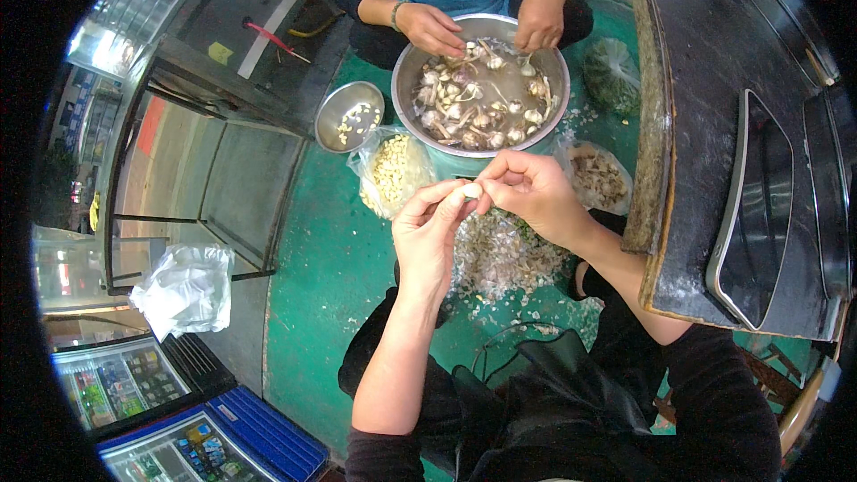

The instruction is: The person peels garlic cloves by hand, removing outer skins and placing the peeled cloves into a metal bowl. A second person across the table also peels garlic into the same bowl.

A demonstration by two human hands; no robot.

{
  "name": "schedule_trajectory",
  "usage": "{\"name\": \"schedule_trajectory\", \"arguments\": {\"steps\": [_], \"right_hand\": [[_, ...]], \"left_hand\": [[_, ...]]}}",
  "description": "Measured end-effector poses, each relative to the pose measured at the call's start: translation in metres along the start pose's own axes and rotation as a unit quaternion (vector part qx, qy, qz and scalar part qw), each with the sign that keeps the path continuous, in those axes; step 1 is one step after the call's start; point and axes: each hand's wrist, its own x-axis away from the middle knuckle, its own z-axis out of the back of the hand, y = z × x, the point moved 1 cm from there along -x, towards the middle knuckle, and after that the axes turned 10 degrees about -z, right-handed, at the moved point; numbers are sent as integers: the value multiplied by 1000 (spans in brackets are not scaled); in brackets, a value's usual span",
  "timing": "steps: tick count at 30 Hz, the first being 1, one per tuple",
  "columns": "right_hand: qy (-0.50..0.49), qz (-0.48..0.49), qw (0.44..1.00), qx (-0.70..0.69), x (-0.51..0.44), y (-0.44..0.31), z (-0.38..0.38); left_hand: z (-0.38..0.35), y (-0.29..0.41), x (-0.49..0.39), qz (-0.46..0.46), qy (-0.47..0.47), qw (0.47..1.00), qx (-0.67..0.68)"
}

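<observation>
Between the fingertips of my left hand (pixel 432 224) is a pale garlic clove (pixel 472 191). The fingers of my right hand (pixel 532 194) are bent close beside the clove; whether they also grip it is hard to tell. Beyond my hands stands a large metal basin (pixel 564 90) of water with garlic bulbs (pixel 482 119) in it. A clear plastic bag of peeled cloves (pixel 395 164) lies left of the basin, near a small metal bowl (pixel 328 127) holding some cloves. Garlic skins (pixel 502 258) are heaped on the floor below my hands.
Across the basin, another person's two hands (pixel 432 30) are over its far rim. A dark wooden-edged table (pixel 653 167) rises close to my right arm. Bags of skins (pixel 599 177) and greens (pixel 610 77) lie on the green floor (pixel 321 241). A glass-and-metal cabinet (pixel 251 147) stands at left.
</observation>
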Motion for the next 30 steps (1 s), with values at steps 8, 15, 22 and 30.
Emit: {"name": "schedule_trajectory", "arguments": {"steps": [8, 15, 22, 30], "right_hand": [[0, 2, 998, 57, 2, 0, 0], [-7, 4, 1000, -23, -1, 1, 1], [91, 17, 985, 148, 6, -1, -4], [52, -7, 994, 91, 2, 3, 2]], "left_hand": [[1, -1, 0, -26, -29, 998, -50], [1, -1, 1, -3, -6, 1000, 26], [-3, 2, 2, -140, 2, 970, -198], [-7, 2, 2, -167, -17, 966, -198]]}}
